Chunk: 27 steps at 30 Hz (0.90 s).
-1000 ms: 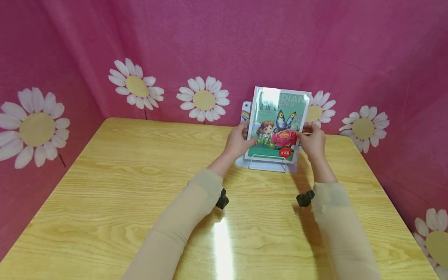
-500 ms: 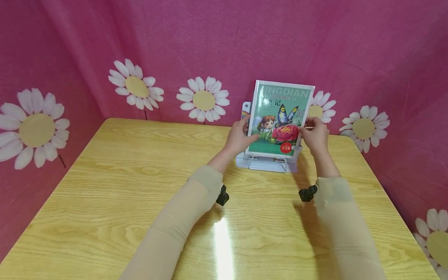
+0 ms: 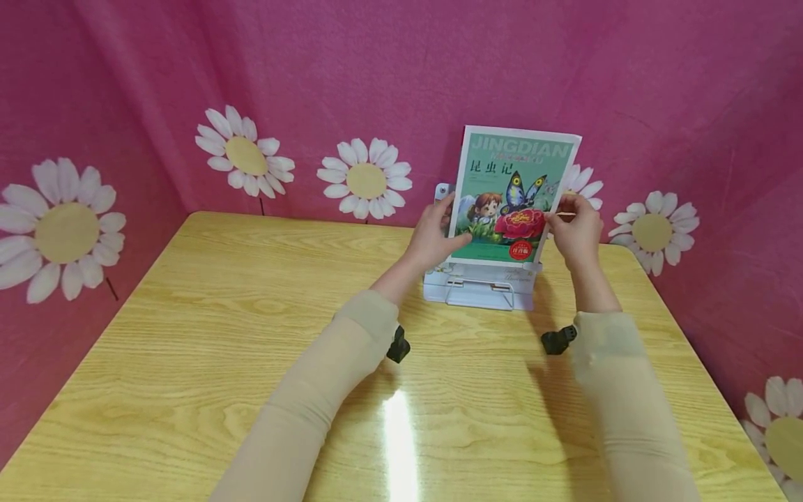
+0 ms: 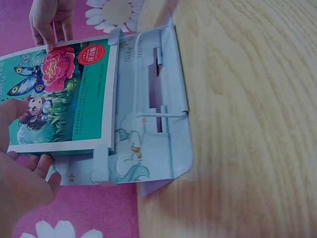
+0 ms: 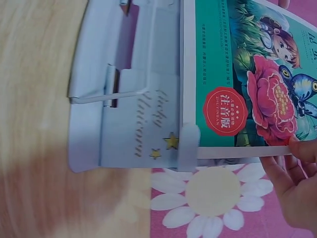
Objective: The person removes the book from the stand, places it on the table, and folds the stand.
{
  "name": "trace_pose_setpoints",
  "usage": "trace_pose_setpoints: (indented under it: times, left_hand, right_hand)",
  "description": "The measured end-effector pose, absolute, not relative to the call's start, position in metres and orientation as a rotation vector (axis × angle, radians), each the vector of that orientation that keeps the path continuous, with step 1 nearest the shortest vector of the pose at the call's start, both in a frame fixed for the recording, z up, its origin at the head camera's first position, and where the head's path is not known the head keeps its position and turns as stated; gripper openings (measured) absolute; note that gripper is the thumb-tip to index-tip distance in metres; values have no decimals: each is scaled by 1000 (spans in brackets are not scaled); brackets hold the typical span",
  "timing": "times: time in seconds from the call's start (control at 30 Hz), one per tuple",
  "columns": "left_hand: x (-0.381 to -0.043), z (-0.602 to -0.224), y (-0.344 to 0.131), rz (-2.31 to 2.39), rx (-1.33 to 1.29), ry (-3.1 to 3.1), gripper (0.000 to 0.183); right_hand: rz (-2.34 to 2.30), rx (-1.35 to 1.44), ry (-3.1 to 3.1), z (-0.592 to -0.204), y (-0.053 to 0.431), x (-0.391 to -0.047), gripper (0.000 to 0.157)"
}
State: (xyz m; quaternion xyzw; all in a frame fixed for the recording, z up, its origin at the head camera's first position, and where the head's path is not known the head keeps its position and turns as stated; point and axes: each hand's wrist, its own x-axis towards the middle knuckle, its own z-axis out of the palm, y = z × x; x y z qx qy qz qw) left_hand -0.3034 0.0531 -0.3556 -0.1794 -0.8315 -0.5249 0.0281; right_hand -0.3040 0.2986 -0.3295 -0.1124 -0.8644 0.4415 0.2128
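Note:
A green book [image 3: 492, 183] with a butterfly and a red flower on its cover stands tilted back at the white book stand [image 3: 479, 298]. My left hand [image 3: 429, 238] grips its left edge, thumb over the cover and fingers behind. At the right edge, my right hand [image 3: 578, 233] pinches the book between thumb and fingers. In both wrist views, the book's lower edge is above the stand's wire holder [image 4: 161, 115], level with the side clips [image 5: 188, 148]. Bare printed panel shows between the book and the wire.
The stand rests near the back of a wooden table [image 3: 238, 335]. A pink curtain [image 3: 401, 77] with large white daisies hangs behind and at both sides. Black wrist cameras [image 3: 558, 340] are worn below the sleeves.
Both hands have raised the book up and slightly to the right. Its lower edge has come out from behind the wire holder, uncovering the stand's lower panel.

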Motion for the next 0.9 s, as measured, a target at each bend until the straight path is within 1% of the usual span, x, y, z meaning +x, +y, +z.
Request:
trace_pose_setpoints:
  times: [0.23, 0.53, 0.73, 0.9]
  left_hand:
    - [-302, -341, 50, -1580, -617, -2532, 81]
    - [-300, -329, 41, -1656, -643, -2400, 79]
    - [-298, -320, 28, -1674, -604, -2342, 74]
    - [-295, -311, 17, -1611, -559, -2337, 69]
  right_hand:
    - [1260, -284, -2330, -314, 296, -298, 34]
    - [1285, -215, -2295, -297, 289, -290, 35]
    - [1317, -167, -2295, -288, 280, -286, 39]
    - [1345, -127, -2297, -280, 272, -281, 39]
